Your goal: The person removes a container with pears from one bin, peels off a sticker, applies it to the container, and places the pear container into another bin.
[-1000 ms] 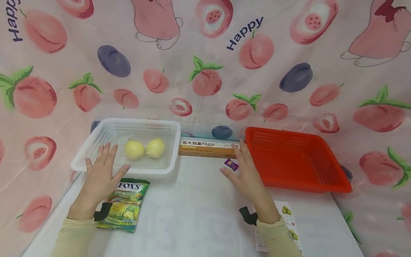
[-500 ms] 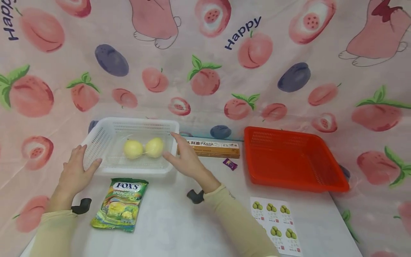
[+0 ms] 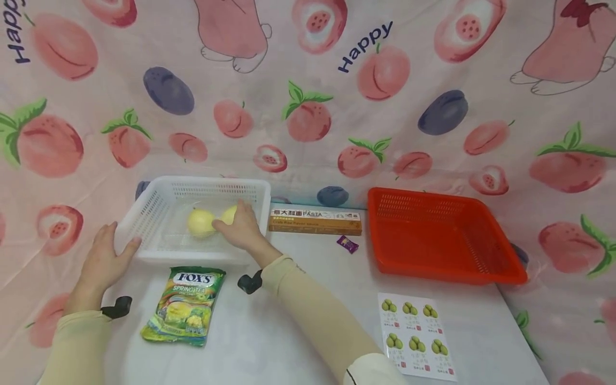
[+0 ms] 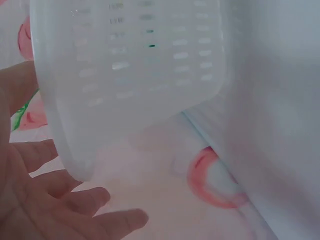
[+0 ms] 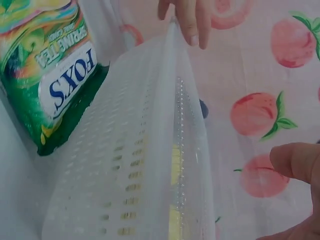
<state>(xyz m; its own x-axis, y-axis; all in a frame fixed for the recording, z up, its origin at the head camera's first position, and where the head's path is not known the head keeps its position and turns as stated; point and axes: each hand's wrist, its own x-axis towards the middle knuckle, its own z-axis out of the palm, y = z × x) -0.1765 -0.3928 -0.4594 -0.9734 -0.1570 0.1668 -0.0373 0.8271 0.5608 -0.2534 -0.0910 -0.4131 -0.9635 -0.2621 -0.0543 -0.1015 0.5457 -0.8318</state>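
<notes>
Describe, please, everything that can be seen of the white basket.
The white basket looks like translucent plastic: rectangular, open-topped, with a smooth rim and slotted walls. It stands upright on the table beyond the FOX'S bag, holding two yellow fruits. The left hand is at its left end, contact unclear; the right hand is over one fruit inside.

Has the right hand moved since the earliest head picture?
Yes. Judged against the pasta box, the right hand has moved left, from by the box's right end to over the white basket.
</notes>
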